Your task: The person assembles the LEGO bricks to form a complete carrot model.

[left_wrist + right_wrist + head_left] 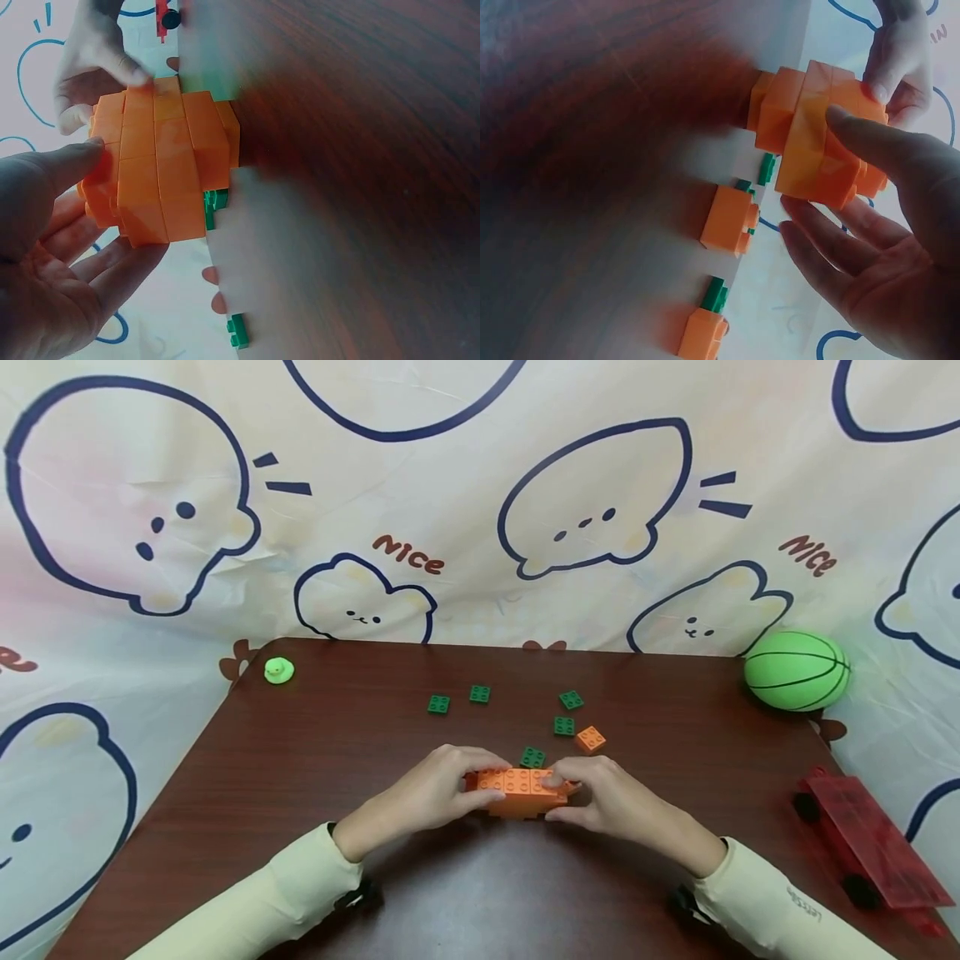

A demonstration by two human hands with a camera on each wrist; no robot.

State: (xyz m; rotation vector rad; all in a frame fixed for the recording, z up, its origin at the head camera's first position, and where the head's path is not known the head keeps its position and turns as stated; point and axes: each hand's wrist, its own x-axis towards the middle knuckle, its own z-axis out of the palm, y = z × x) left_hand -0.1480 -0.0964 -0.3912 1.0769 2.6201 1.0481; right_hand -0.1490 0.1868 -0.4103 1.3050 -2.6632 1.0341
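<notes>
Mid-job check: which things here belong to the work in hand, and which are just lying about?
In the job:
- orange brick assembly, held by the left hand and right hand
- probably the loose orange bricks and green bricks

Apparently just lying about:
- small green duck
- green ball
- red toy vehicle

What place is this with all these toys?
Probably an indoor play spot, though I can't tell which room: there's an orange toy-brick build, a green toy duck, and a cartoon-printed sheet behind the table.
</notes>
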